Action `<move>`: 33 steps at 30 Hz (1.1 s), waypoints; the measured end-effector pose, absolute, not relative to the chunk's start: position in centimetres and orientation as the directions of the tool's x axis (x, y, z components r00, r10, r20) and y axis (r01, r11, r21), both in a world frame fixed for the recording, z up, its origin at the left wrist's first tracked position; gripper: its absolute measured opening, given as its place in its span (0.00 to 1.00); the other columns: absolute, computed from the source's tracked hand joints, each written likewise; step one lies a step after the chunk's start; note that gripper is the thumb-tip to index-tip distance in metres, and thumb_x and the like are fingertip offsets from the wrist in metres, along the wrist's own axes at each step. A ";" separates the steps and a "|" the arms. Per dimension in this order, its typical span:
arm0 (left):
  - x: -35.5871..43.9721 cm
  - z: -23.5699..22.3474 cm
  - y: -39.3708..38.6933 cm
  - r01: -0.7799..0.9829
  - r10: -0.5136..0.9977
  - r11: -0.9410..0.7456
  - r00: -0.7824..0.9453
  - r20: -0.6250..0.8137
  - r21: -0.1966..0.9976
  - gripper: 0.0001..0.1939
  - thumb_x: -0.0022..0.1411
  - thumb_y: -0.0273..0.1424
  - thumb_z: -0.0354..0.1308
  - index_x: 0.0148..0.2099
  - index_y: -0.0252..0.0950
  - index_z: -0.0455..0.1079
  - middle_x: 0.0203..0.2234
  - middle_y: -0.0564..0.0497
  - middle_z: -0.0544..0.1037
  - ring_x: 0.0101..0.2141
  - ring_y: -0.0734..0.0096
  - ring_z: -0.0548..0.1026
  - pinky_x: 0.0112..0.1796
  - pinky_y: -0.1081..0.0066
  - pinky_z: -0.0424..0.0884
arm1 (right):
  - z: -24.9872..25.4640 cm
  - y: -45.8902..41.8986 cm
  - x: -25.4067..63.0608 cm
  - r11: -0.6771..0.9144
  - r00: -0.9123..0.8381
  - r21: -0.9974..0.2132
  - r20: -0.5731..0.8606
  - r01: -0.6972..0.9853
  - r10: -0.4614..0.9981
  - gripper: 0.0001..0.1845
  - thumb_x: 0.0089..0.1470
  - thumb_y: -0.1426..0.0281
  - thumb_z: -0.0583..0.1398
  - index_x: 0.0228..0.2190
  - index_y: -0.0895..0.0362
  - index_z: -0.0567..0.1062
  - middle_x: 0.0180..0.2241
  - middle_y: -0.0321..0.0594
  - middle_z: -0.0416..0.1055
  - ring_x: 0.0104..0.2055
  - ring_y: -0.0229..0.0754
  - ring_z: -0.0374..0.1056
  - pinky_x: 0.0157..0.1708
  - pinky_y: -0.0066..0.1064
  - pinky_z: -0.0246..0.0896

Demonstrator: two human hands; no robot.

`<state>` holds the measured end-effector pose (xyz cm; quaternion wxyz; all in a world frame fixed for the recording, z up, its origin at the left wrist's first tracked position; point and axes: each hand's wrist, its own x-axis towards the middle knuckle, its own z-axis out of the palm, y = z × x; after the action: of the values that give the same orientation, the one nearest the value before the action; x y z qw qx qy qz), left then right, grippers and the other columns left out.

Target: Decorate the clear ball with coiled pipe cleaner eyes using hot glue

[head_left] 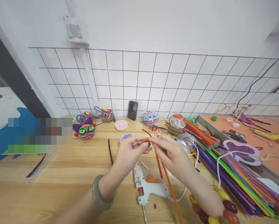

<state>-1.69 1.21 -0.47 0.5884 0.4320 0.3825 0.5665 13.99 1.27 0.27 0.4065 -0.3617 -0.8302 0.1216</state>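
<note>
Orange stem (171,186) hangs over the table (83,183), lower end cut off at the bottom edge; stretch behind the right hand (174,152) is hidden, so can't tell if it joins the orange at the fingertips. Forearms angle inward, left one cropped at bottom; beads (230,206) at right wrist partly out of frame. Hands meet beyond the glue gun (155,189). Left hand (132,151) pinches a small orange-black piece (148,142), mostly covered, shape unclear. Right thumb and fingers press together on orange at its edge.
</note>
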 end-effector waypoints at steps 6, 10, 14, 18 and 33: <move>-1.8 -0.6 1.2 -0.318 0.996 -0.027 0.077 0.054 0.948 0.10 0.44 0.30 0.66 0.32 0.31 0.74 0.24 0.49 0.79 0.25 0.71 0.76 0.32 0.71 0.74 | 0.2 1.3 13.9 0.705 -0.393 -0.500 0.595 0.503 0.701 0.15 0.56 0.78 0.53 0.43 0.57 0.74 0.30 0.40 0.67 0.32 0.38 0.64 0.32 0.30 0.60; -1.8 -0.6 1.2 -0.322 0.997 -0.015 0.067 0.039 0.947 0.11 0.44 0.29 0.67 0.31 0.30 0.74 0.23 0.49 0.79 0.24 0.71 0.76 0.32 0.71 0.74 | 0.2 1.2 13.9 0.714 -0.391 -0.487 0.608 0.504 0.691 0.15 0.55 0.78 0.53 0.42 0.58 0.75 0.30 0.40 0.67 0.31 0.38 0.64 0.31 0.30 0.60; -1.7 -0.4 1.1 -0.321 0.997 0.014 0.072 0.010 0.947 0.11 0.43 0.29 0.67 0.30 0.30 0.72 0.23 0.49 0.79 0.24 0.71 0.77 0.30 0.72 0.74 | 0.3 0.9 14.0 0.731 -0.418 -0.419 0.620 0.538 0.663 0.16 0.55 0.78 0.53 0.43 0.60 0.75 0.29 0.41 0.66 0.30 0.38 0.63 0.30 0.30 0.60; -1.7 -0.2 1.0 -0.315 0.994 0.079 0.100 -0.049 0.946 0.11 0.45 0.29 0.66 0.32 0.31 0.70 0.21 0.49 0.78 0.23 0.70 0.77 0.26 0.74 0.73 | 0.1 0.8 14.0 0.731 -0.439 -0.330 0.628 0.597 0.642 0.15 0.55 0.77 0.53 0.43 0.60 0.75 0.29 0.41 0.66 0.29 0.38 0.63 0.28 0.30 0.60; -2.4 -0.2 1.3 -0.524 0.951 0.274 0.271 -0.147 0.806 0.07 0.58 0.29 0.57 0.35 0.30 0.73 0.32 0.42 0.80 0.36 0.64 0.78 0.38 0.71 0.73 | -0.3 1.3 14.5 0.690 -0.456 -0.160 0.643 0.706 0.615 0.16 0.56 0.77 0.52 0.43 0.58 0.74 0.31 0.42 0.68 0.30 0.39 0.67 0.26 0.29 0.61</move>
<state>-2.36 1.34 -0.21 0.7276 0.3255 0.3281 0.5069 14.52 1.34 -0.34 0.3483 -0.3881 -0.8508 -0.0648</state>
